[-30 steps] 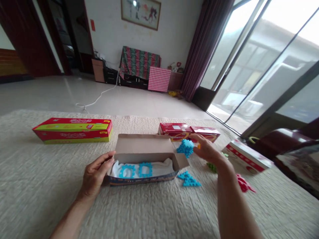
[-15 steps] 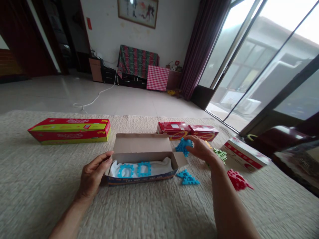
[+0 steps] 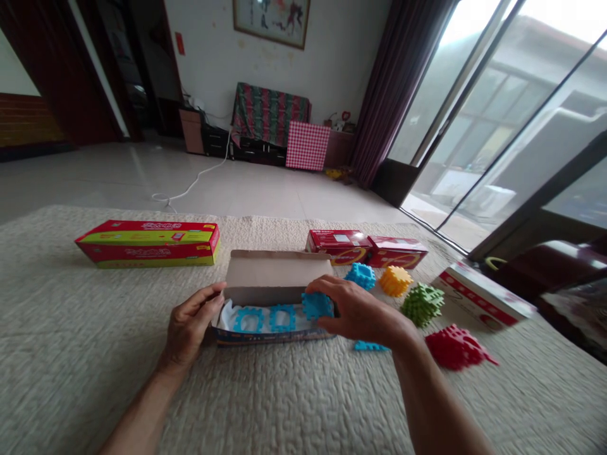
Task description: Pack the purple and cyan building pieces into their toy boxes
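Observation:
An open cardboard box (image 3: 279, 268) with white lining stands on the quilted cover. Two blue notched pieces with openings, a left one (image 3: 249, 320) and a right one (image 3: 283, 318), lie on the lining. My left hand (image 3: 192, 319) pinches the box's left end between thumb and fingers. Over the box's right end, my right hand (image 3: 353, 306) grips a solid blue notched piece (image 3: 317, 306). Other blue pieces (image 3: 370, 346) lie on the cover beside the box, partly hidden under my right hand.
Right of the box are a blue block (image 3: 361, 276), a yellow block (image 3: 396, 281), green pieces (image 3: 423, 304) and red pieces (image 3: 458, 347). Two red boxes (image 3: 339, 246) and a white-red box (image 3: 484, 297) stand behind them. A red-green box (image 3: 149, 244) lies back left.
My right hand has moved left from the blue pieces beside the box to above its right end, carrying a blue piece. My left hand stays at the left end. The view has shifted slightly.

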The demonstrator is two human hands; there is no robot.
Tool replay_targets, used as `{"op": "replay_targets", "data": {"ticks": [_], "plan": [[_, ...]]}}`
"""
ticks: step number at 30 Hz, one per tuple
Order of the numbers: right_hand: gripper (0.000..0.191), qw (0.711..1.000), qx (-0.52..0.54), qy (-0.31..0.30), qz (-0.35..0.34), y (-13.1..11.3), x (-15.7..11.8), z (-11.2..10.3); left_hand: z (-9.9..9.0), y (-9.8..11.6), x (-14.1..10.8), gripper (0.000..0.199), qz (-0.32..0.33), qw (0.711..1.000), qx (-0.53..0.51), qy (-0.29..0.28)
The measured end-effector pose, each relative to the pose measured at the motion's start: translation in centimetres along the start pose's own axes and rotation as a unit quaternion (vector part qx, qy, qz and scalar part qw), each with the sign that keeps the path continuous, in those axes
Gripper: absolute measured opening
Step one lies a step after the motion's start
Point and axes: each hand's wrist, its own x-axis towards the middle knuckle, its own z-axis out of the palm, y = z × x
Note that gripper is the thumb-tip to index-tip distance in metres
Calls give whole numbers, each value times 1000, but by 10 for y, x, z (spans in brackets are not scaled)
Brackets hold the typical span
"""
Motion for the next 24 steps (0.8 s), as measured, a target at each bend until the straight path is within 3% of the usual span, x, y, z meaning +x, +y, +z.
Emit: {"op": "replay_targets", "data": {"ticks": [5,15,21,24], "plan": [[46,1000,-2,7,1,9,1,6,2,5,-2,43,-4,1000,4,5],[42,998,-25,40,29,7,-3,-5,0,1,-1,42,-7,1000,-8,2],[41,980,-82,143,112,66,-16,-20,-1,-2,1,45,-8,1000,-7,3],[47,973,-95,138,161,98,-24,-20,-1,-5,2,46,-15,1000,-11,8]]}}
